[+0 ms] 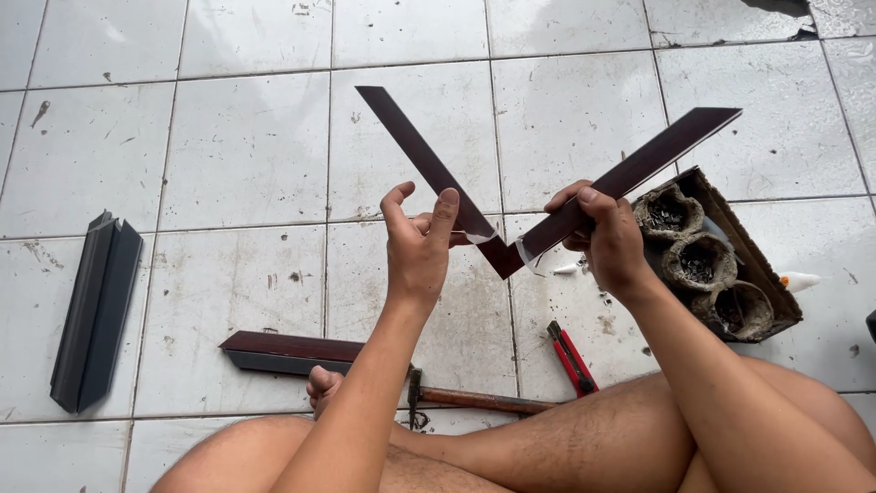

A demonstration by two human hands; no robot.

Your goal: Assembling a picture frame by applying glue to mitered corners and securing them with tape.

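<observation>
Your left hand (418, 245) pinches the left dark moulding strip (422, 155) near its mitred end, fingers half open; your right hand (605, 239) is closed around the right strip (639, 166). Both strips meet in a V above the tiled floor (246, 164). Judging by that joint, keep the cut faces flush and the tape (525, 253) taut.

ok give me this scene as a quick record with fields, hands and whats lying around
left hand: grips left strip near the corner joint
right hand: grips right strip
strips: dark brown, joined in a V at the bottom
floor: white tiles, stained
near knees: spare strip, hammer, red-handled cutter
right side: cardboard box with pouches of nails
far left: grey profile pieces
</observation>
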